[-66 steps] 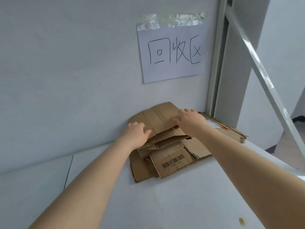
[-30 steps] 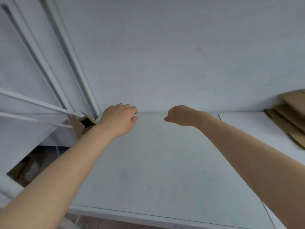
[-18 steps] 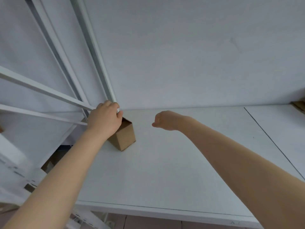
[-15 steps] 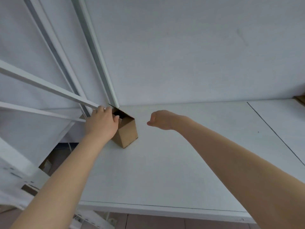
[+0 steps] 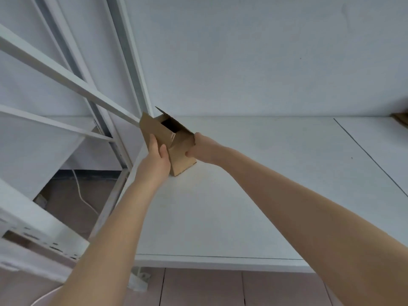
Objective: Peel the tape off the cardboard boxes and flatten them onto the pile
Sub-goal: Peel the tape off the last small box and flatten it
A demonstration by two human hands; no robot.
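Nearest me is the front edge of the tabletop (image 5: 220,259), with both forearms reaching out over it to its far left corner. There the left hand (image 5: 155,161) lies along the box's left side, its fingers laid up the wall and its thumb on the face turned to me. The right hand (image 5: 202,149) clasps the opposite side, thumb on that same face and fingers wrapped out of sight behind. The box (image 5: 180,159) sits between the two hands, equally near each. Its long axis leans up and away to the left, the open mouth facing the white rack (image 5: 130,62). I cannot tell whether its lowest corner touches the tabletop.

I judge the next move depends on that lean, since the mouth and its flaps are on the far side of my hands. A glossy strip at the top seam may be tape. I read no print or label on the box.

The pile (image 5: 402,118) lies well apart, at the far right edge.
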